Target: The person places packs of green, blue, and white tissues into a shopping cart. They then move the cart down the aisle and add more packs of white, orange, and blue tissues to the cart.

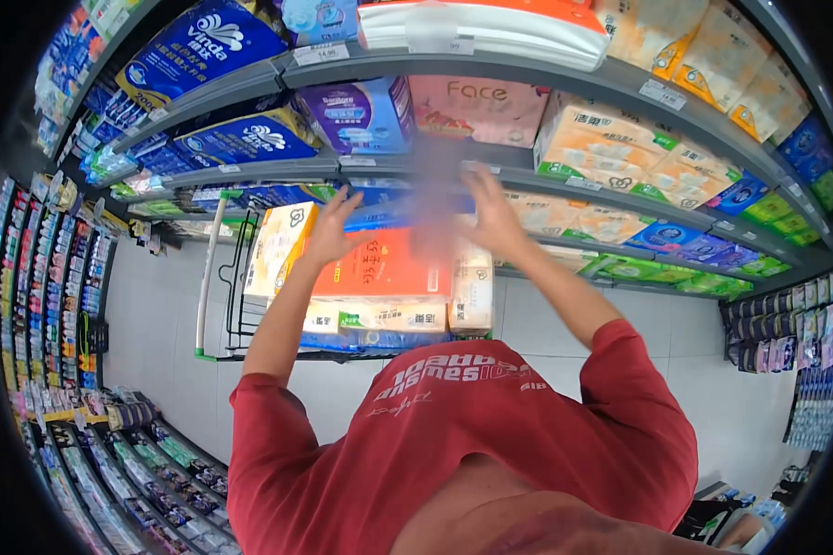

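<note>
My left hand (330,231) is raised over a shopping cart (210,277) with its fingers spread, near the left edge of a red-orange tissue pack (366,268). My right hand (492,217) hangs on the other side of that pack, open, its fingers pointing towards the shelf. Neither hand holds anything that I can see. A cream and yellow tissue pack (280,242) stands left of the red-orange pack, and another cream pack (472,301) stands to its right. Below it lies a cream pack with a green label (393,317). A blurred patch hides part of the space between my hands.
Ahead, the shelf (518,171) carries a pink tissue pack (477,109), a purple pack (356,116), blue packs (250,137) and cream packs (620,153). More racks of goods (51,277) line the left side. Grey tiled floor (157,314) surrounds the cart.
</note>
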The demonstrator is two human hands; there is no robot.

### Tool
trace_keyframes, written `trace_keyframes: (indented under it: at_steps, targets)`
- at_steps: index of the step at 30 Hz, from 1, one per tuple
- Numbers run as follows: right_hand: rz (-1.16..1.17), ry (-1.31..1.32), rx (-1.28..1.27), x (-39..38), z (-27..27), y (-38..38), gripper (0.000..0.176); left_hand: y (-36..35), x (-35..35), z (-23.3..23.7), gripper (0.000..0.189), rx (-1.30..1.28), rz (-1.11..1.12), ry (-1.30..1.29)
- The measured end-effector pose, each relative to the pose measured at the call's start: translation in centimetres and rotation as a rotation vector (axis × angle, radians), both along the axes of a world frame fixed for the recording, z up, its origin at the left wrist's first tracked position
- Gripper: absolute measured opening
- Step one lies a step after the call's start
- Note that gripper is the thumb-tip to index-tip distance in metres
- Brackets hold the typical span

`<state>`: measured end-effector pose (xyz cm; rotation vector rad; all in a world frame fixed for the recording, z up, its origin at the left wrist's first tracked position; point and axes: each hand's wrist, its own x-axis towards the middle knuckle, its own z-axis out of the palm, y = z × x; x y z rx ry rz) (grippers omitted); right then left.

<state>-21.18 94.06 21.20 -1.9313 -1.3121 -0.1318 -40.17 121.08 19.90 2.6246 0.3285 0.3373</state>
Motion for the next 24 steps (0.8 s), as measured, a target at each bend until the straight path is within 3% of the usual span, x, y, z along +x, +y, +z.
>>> trace_keyframes:
  at_steps: [6, 10, 13, 15, 19, 20, 21, 22, 24]
  targets:
    - [-0.23, -0.521, 0.388, 9.8, 14.8, 0.2, 0.062, -0.4, 9.8, 13.1, 0.057, 0.317, -0.069, -0.57]
    - [-0.335, -0.619, 0.501, 15.9, 21.2, -0.4, 0.06, 0.1, 15.6, 19.5, 0.054, 0.354, -0.051, -0.746]
    - [-0.346, -0.439, 0.531, 19.9, 24.2, -0.6, 0.064, -0.2, 19.3, 23.2, 0.058, 0.363, -0.004, -0.825]
    - [-0.526, -0.337, 0.467, 22.2, 25.1, -0.5, 0.068, -1.2, 21.0, 25.6, 0.063, 0.077, 0.121, -0.732]
    - [-0.485, -0.137, 0.405, 26.2, 25.8, 0.0, 0.066, 0.6, 26.0, 26.7, 0.068, -0.158, 0.194, -0.768]
    - [-0.46, -0.036, 0.412, 24.8, 26.4, -0.3, 0.056, 0.6, 26.4, 27.2, 0.068, -0.157, 0.189, -0.77]
    - [-0.435, 0.068, 0.419, 24.0, 26.7, -0.3, 0.046, 0.8, 26.9, 27.5, 0.067, -0.34, 0.124, -0.748]
    - [-0.441, 0.069, 0.422, 24.3, 26.6, 0.0, 0.046, 0.9, 27.4, 27.8, 0.065, -0.522, 0.057, -0.719]
    - [-0.417, 0.219, 0.399, 25.7, 26.1, 0.6, 0.051, 2.2, 29.0, 27.6, 0.056, -0.592, 0.092, -0.724]
